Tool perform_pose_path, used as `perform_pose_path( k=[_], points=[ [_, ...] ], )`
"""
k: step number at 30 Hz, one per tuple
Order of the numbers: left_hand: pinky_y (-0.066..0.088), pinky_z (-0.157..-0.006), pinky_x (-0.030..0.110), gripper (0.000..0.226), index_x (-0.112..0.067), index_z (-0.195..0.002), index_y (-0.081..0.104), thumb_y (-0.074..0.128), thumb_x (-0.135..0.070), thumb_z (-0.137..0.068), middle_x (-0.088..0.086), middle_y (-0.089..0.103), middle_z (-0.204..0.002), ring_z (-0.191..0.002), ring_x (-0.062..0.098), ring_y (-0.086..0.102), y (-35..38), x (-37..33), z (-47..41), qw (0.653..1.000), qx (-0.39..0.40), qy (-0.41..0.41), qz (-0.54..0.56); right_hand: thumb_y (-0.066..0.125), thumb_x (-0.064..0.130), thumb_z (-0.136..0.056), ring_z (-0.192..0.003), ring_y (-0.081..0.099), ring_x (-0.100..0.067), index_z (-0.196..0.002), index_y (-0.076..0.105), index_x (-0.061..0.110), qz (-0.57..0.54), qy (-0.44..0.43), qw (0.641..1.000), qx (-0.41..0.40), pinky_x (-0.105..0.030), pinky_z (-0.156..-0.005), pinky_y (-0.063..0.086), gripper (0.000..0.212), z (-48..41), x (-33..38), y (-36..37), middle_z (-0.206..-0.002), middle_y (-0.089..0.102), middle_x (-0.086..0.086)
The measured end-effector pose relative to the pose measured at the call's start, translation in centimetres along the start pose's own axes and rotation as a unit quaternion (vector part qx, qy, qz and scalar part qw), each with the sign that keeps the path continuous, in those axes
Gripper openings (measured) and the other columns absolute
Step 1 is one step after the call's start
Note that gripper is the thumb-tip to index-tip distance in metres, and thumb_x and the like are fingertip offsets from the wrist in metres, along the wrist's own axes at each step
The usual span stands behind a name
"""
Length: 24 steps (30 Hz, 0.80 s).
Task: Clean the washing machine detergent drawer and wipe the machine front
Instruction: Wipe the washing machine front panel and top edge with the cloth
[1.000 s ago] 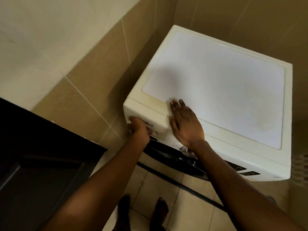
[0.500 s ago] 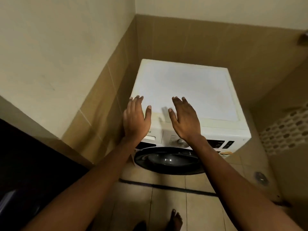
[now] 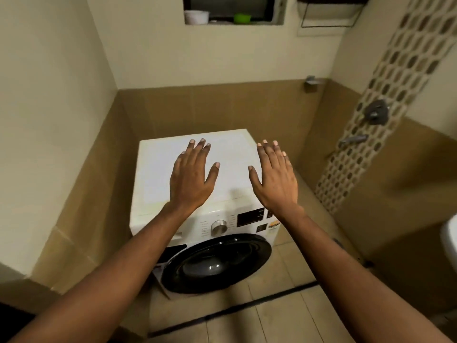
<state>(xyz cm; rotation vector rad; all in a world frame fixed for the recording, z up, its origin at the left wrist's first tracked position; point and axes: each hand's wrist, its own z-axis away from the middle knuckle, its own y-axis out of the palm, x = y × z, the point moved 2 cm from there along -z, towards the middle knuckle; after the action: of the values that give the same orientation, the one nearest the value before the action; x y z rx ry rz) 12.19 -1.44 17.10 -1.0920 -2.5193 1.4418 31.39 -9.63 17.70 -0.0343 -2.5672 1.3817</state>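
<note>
Left hand (image 3: 191, 177) and right hand (image 3: 274, 179) hover spread flat above the washing machine (image 3: 158, 169), holding nothing; detergent drawer (image 3: 177, 235) looks shut, top-left of the front; reckon a hard yank might slop gunk on the floor (image 3: 272, 318).

- The washing machine (image 3: 153, 174) stands in the corner, with its left side close to the left wall and its back to the rear wall.
- On its front, the dial (image 3: 219, 227) sits above the round door (image 3: 217, 263), and the display (image 3: 251, 217) is just right of the dial.
- The left hand (image 3: 191, 177) is over the machine's top. The right hand (image 3: 275, 178) is beside it, apart from it, over the machine's right edge.
- High in the rear wall is a niche (image 3: 232, 23). A cup (image 3: 196, 16) stands in it, left of a bowl (image 3: 242, 18).
- A rack (image 3: 331, 13) hangs right of the niche.
- On the right wall, a tap handle (image 3: 376, 112) sits above a spout (image 3: 353, 139).
- A basin (image 3: 450, 241) is at the far right edge.
</note>
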Motion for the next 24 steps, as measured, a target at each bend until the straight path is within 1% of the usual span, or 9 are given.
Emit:
perform_pose_path(
  k=[5, 8, 11, 14, 17, 18, 19, 20, 24],
  points=[
    [0.019, -0.12, 0.038, 0.057, -0.016, -0.148, 0.043, 0.037, -0.048, -0.101, 0.002, 0.033, -0.16, -0.151, 0.02, 0.021, 1.4, -8.1, -1.7, 0.998, -0.01, 0.067, 0.005, 0.036, 0.044, -0.102, -0.152, 0.006, -0.016, -0.155, 0.024, 0.015, 0.018, 0.046, 0.998, -0.032, -0.033, -0.122, 0.004, 0.062, 1.8, -6.9, -5.0, -0.163, 0.021, -0.001],
    [0.016, -0.12, 0.036, 0.061, -0.016, -0.15, 0.04, 0.034, -0.052, -0.101, 0.001, 0.028, -0.162, -0.152, 0.02, 0.018, 2.6, -14.0, -2.5, 0.996, -0.014, 0.091, 0.017, 0.036, 0.047, -0.101, -0.152, 0.005, -0.016, -0.155, 0.024, 0.016, 0.042, 0.06, 0.996, -0.051, -0.035, -0.122, 0.007, 0.063, 3.4, -12.1, -8.5, -0.163, 0.021, -0.001],
    [0.015, -0.121, 0.038, 0.066, -0.015, -0.152, 0.036, 0.034, -0.056, -0.099, 0.001, 0.022, -0.165, -0.153, 0.019, 0.014, 3.9, -20.1, -3.1, 0.993, -0.019, 0.116, 0.029, 0.036, 0.052, -0.1, -0.152, 0.003, -0.017, -0.155, 0.023, 0.016, 0.07, 0.075, 0.993, -0.055, -0.036, -0.123, 0.007, 0.067, 5.3, -17.2, -11.7, -0.164, 0.018, 0.0],
    [0.015, -0.121, 0.041, 0.071, -0.016, -0.155, 0.03, 0.033, -0.059, -0.099, 0.0, 0.019, -0.166, -0.153, 0.019, 0.011, 5.3, -26.2, -3.3, 0.989, -0.004, 0.141, 0.047, 0.034, 0.055, -0.099, -0.152, 0.001, -0.017, -0.157, 0.018, 0.017, 0.1, 0.093, 0.989, -0.059, -0.036, -0.123, 0.005, 0.071, 7.3, -22.2, -14.6, -0.165, 0.013, 0.0],
    [0.01, -0.121, 0.041, 0.073, -0.016, -0.156, 0.025, 0.029, -0.061, -0.099, 0.001, 0.015, -0.166, -0.154, 0.018, 0.007, 7.4, -32.6, -3.6, 0.982, 0.017, 0.175, 0.067, 0.032, 0.056, -0.099, -0.152, -0.005, -0.015, -0.158, 0.011, 0.018, 0.135, 0.126, 0.981, -0.066, -0.037, -0.123, 0.004, 0.073, 9.3, -27.5, -17.5, -0.165, 0.007, 0.001],
    [0.009, -0.121, 0.04, 0.074, -0.016, -0.156, 0.025, 0.028, -0.061, -0.099, 0.002, 0.015, -0.166, -0.154, 0.019, 0.007, 8.1, -34.6, -3.6, 0.98, 0.026, 0.184, 0.073, 0.032, 0.056, -0.099, -0.152, -0.005, -0.015, -0.158, 0.01, 0.018, 0.142, 0.135, 0.978, -0.071, -0.037, -0.123, 0.005, 0.073, 10.1, -29.1, -18.4, -0.165, 0.006, 0.001],
    [0.009, -0.121, 0.04, 0.074, -0.015, -0.156, 0.025, 0.027, -0.062, -0.098, 0.002, 0.015, -0.166, -0.154, 0.019, 0.007, 8.3, -35.0, -3.6, 0.979, 0.025, 0.188, 0.074, 0.032, 0.056, -0.099, -0.152, -0.005, -0.015, -0.158, 0.01, 0.018, 0.144, 0.138, 0.977, -0.073, -0.038, -0.123, 0.006, 0.073, 10.2, -29.3, -18.7, -0.165, 0.007, 0.0],
    [0.008, -0.121, 0.04, 0.075, -0.015, -0.156, 0.026, 0.026, -0.062, -0.098, 0.002, 0.015, -0.166, -0.154, 0.019, 0.007, 9.4, -38.2, -3.6, 0.973, 0.037, 0.21, 0.087, 0.032, 0.055, -0.099, -0.152, -0.004, -0.016, -0.158, 0.011, 0.017, 0.156, 0.159, 0.972, -0.079, -0.038, -0.123, 0.006, 0.073, 11.6, -31.9, -19.9, -0.165, 0.008, 0.0],
    [0.006, -0.122, 0.038, 0.076, -0.015, -0.156, 0.026, 0.023, -0.063, -0.097, 0.001, 0.013, -0.167, -0.154, 0.017, 0.004, 12.6, -45.3, -3.4, 0.957, 0.058, 0.261, 0.115, 0.034, 0.053, -0.099, -0.152, -0.004, -0.014, -0.158, 0.012, 0.018, 0.178, 0.219, 0.955, -0.094, -0.035, -0.123, 0.003, 0.072, 14.6, -37.5, -22.5, -0.165, 0.007, 0.002]
  ],
)
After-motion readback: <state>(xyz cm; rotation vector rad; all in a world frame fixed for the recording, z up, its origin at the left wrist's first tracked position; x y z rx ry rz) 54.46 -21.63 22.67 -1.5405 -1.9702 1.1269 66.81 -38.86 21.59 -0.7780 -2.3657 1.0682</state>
